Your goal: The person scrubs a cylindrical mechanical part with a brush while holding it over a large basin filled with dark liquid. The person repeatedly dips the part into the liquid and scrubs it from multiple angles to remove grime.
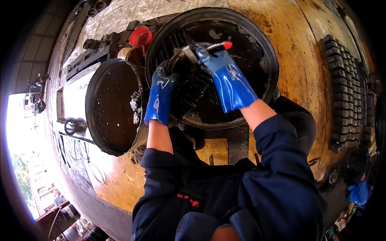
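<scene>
Both my hands wear long blue rubber gloves, wet and dark with grime at the fingers. Inside a large round black basin (270,44), my right hand (211,56) is closed around a paintbrush (189,54) with a black, red-tipped handle. Its bristles point left, toward my left hand (164,80). That hand is at the basin's left side with curled fingers, gripping something dark that I cannot make out. Dark ribbed metal parts (195,96) lie in the basin beside and below my hands. Dark liquid with patches of foam covers the basin's right part.
Left of the basin stands a round metal tub (89,108) of dark liquid. A red funnel (141,37) sits behind it. Stacked dark blocky parts (341,88) line the right side. A metal cylinder (71,127) and loose wire (94,168) lie at left.
</scene>
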A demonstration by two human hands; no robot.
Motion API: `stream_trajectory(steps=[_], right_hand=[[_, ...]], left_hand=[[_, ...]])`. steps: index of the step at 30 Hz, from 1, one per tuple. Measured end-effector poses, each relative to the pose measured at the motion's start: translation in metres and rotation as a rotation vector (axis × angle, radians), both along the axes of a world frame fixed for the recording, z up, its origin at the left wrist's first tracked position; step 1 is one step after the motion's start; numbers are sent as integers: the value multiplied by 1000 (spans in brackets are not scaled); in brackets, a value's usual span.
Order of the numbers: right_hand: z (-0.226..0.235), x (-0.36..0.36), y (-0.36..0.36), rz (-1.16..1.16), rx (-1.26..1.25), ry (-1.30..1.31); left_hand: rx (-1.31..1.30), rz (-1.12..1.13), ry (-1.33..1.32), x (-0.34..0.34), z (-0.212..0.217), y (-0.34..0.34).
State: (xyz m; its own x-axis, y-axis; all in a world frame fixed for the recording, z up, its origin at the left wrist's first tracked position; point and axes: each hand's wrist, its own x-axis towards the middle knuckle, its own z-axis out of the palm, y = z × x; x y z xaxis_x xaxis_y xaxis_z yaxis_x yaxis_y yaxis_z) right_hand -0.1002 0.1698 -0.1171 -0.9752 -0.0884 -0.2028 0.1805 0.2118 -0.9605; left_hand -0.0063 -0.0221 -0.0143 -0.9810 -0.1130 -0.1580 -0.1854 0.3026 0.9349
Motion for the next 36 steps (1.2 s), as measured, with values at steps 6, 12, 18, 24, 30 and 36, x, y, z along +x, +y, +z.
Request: stream_trajectory(steps=[6,12,18,24,30,36], right_hand=[[-6,18,-5,-123,5,65],[111,49,-9,-29,193,-108],[-4,39,58,-370,306,-186],[-59,68,84,-428,207,-251],[42,62,16,-310,-64,-24],[93,87,-50,-67,-9,112]], left_hand=[[216,4,69,-2,4,14],[118,-32,42,0,-6,-6],[-23,-84,121,-4,-21,-11],[23,-33,124,3,-9,-14],[10,-5,158,5,-12,-26],[0,1,177,4,-17,-27]])
